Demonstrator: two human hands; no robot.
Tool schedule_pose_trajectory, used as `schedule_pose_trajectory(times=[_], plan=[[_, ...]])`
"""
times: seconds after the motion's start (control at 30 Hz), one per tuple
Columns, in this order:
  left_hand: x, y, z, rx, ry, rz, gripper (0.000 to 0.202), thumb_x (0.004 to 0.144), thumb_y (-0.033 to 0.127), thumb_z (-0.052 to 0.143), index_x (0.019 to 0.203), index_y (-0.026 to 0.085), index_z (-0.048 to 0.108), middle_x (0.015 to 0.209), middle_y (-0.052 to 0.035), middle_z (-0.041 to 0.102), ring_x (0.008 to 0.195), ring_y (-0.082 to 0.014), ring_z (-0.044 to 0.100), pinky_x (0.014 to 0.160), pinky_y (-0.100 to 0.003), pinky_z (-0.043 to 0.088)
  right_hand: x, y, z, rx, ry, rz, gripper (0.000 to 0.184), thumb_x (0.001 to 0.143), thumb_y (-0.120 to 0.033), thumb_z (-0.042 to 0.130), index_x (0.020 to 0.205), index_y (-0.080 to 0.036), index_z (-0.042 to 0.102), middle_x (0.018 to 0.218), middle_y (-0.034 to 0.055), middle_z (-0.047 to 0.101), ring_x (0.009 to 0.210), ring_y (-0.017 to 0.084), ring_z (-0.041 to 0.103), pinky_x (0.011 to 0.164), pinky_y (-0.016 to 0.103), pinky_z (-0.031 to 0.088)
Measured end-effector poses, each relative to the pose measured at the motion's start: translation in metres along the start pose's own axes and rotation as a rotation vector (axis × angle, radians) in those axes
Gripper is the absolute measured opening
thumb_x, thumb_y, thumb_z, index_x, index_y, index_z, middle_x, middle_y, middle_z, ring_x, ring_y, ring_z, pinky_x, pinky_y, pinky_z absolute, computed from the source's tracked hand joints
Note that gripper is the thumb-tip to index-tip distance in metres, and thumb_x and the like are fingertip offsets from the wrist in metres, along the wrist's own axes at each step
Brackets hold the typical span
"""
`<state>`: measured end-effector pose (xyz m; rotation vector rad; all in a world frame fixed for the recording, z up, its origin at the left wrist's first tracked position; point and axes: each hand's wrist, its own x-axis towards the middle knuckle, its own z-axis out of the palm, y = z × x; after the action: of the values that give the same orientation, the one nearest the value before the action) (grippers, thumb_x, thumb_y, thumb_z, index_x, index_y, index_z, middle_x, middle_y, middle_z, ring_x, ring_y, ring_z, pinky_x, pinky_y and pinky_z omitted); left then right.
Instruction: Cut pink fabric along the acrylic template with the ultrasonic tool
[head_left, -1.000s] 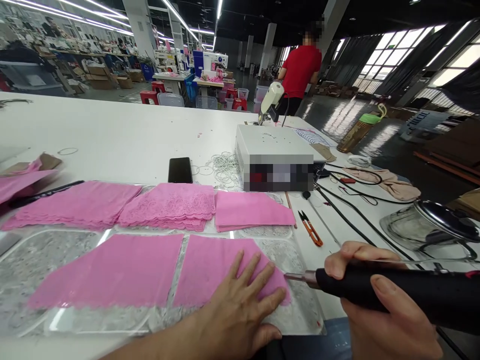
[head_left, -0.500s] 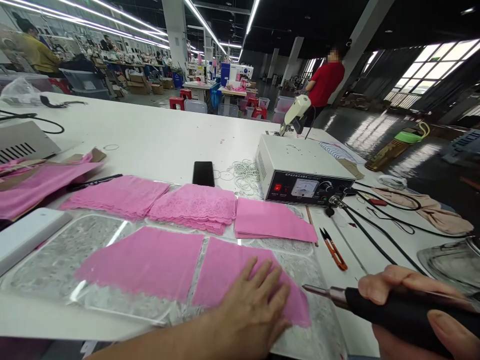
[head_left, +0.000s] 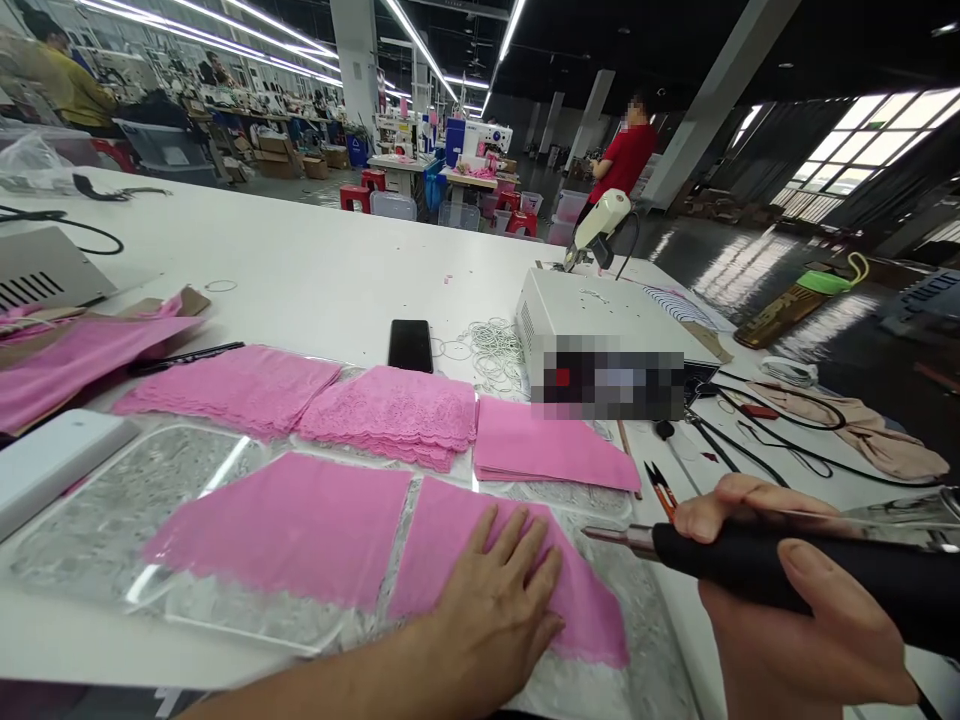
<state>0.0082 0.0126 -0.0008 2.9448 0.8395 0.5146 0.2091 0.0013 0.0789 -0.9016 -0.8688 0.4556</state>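
Partway, probably (finished share unclear): left hand (head_left: 487, 605) flat, gripping nothing, on right pink panel (head_left: 441, 525) toward near edge of tabletop (head_left: 300, 240); right hand (head_left: 795, 640) grips black tool (head_left: 735, 555), left pink panel (head_left: 292, 530) untouched.

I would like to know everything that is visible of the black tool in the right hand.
The black tool has a thick, smooth-looking handle and a slim, metallic-looking tip. Gripped by the right hand, it lies nearly level in the picture, pointing left, close to the pink fabric piece's slanted edge; contact there is unclear. Its rear runs out of frame.
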Motion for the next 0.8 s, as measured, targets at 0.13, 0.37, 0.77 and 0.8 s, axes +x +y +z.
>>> schedule_pose_trajectory(times=[0.13,0.37,0.77,0.8], plan=[[0.002,-0.002,-0.005,-0.016,-0.014,-0.003,0.048,0.101,0.045,0.04,0.136,0.014,0.053,0.144,-0.0159,0.051,0.135,-0.0344,0.046,0.112,-0.053,0.03,0.003,0.006,0.009,0.003,-0.018,-0.018,0.017,0.064,-0.029,0.059,0.076,-0.02,0.065,0.078,0.0016,0.06,0.048,0.015,0.056,0.046,0.034,0.047],[0.004,-0.004,-0.008,-0.022,-0.047,-0.009,0.051,0.1,0.045,0.044,0.139,0.014,0.051,0.145,-0.0159,0.049,0.136,-0.0353,0.044,0.113,-0.054,0.03,0.0,0.009,0.014,0.016,-0.063,-0.027,0.02,0.067,-0.026,0.055,0.082,-0.019,0.066,0.082,0.0025,0.061,0.05,0.014,0.056,0.047,0.033,0.047],[0.004,-0.002,-0.008,-0.044,-0.059,-0.02,0.051,0.101,0.047,0.039,0.137,0.013,0.052,0.146,-0.0169,0.048,0.136,-0.0346,0.044,0.112,-0.053,0.03,0.006,0.02,0.026,0.025,-0.073,-0.042,0.017,0.065,-0.028,0.058,0.079,-0.02,0.066,0.078,0.0011,0.063,0.048,0.015,0.058,0.05,0.034,0.047],[0.004,-0.002,-0.009,-0.043,-0.058,-0.021,0.051,0.101,0.047,0.039,0.137,0.013,0.052,0.146,-0.0168,0.048,0.136,-0.0343,0.044,0.112,-0.053,0.031,0.005,0.021,0.028,0.024,-0.074,-0.033,0.017,0.065,-0.027,0.058,0.079,-0.02,0.066,0.079,0.001,0.063,0.048,0.015,0.058,0.051,0.034,0.047]])
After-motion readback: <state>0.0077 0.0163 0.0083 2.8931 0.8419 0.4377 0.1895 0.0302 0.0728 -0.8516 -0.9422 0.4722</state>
